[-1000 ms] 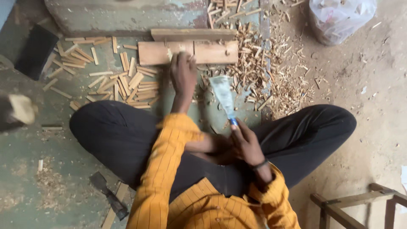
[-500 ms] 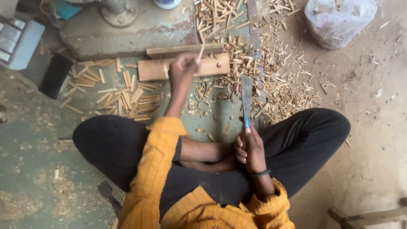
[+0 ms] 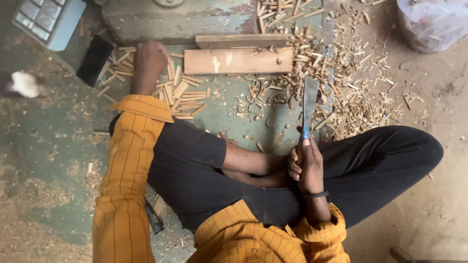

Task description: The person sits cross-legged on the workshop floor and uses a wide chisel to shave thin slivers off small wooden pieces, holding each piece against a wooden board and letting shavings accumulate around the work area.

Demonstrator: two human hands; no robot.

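Note:
I sit cross-legged on the floor in black trousers and an orange striped shirt. My left hand reaches out to the pile of small cut wooden sticks at the left; its fingers are curled down onto the sticks and what they hold is hidden. My right hand rests over my lap, gripping the handle of a broad flat-bladed knife that points away from me. A thick wooden block lies across the floor beyond, with a thinner plank behind it.
Wood shavings and chips litter the floor to the right of the block. A black flat object and a grey box with a grid top lie at the far left. A plastic bag sits at top right.
My left hand has moved left, from the wooden block to the pile of sticks. The knife in my right hand stays raised, blade pointing forward. The view has tilted.

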